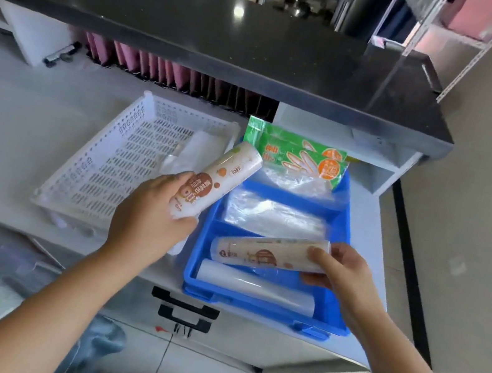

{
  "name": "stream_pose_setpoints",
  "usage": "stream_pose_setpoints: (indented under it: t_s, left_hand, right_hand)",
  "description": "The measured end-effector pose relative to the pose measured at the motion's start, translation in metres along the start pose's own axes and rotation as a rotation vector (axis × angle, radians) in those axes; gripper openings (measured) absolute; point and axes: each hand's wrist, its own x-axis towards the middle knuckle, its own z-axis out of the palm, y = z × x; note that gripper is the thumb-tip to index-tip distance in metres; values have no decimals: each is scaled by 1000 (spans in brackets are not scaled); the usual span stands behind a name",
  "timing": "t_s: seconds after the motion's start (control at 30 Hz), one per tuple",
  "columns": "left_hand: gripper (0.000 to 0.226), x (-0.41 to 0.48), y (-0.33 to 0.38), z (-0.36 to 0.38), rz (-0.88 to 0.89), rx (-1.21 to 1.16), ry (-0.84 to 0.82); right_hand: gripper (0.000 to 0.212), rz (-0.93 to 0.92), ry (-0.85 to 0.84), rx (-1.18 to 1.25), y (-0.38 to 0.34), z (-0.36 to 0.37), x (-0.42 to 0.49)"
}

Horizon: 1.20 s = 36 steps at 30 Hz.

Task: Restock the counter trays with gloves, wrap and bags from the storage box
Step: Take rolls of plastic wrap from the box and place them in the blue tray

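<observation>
Both hands grip wrap rolls, left hand (152,209) one roll's (215,186) end, right hand (342,269) another's (265,254) end; light, stiff, probably slick, so mid-barrel holds suit better.

— Where is our left hand (152,206)?
— Left of centre, back of the hand up, fingers curled round the near end of a wrap roll (219,178). The bare forearm comes from the near left.
— And our right hand (342,269)?
— Further right, thumb above and fingers below the right end of a second roll (262,253); the bare forearm comes from the near right.
</observation>
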Motion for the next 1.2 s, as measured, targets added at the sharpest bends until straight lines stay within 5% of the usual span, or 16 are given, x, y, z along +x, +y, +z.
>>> stream_pose_setpoints:
  t_s: [0.13,0.3,0.43,0.67,0.87,1.13,1.2]
  left_hand:
    - [64,4,4,9,-42,29,-1]
    - [68,8,-1,13,6,75,-21]
    - [69,15,-3,17,52,94,-93]
    - [70,55,17,41,317,116,-267]
    - [64,99,45,94,585,367,-521]
    - [53,108,44,118,477,271,-715]
    - [52,98,41,108,473,217,-649]
  right_hand:
    - [40,43,-26,-261,-1,4,8]
    - [47,-268,44,-1238,3,-3,16]
    - [46,-281,59,-1465,14,-3,17]
    - [43,-242,245,-1358,7,-1,18]
    - [38,-231,320,-1199,3,-2,9]
    - [24,-201,235,-1258,17,-9,-3]
    - [23,-208,174,-1326,17,-10,-5]
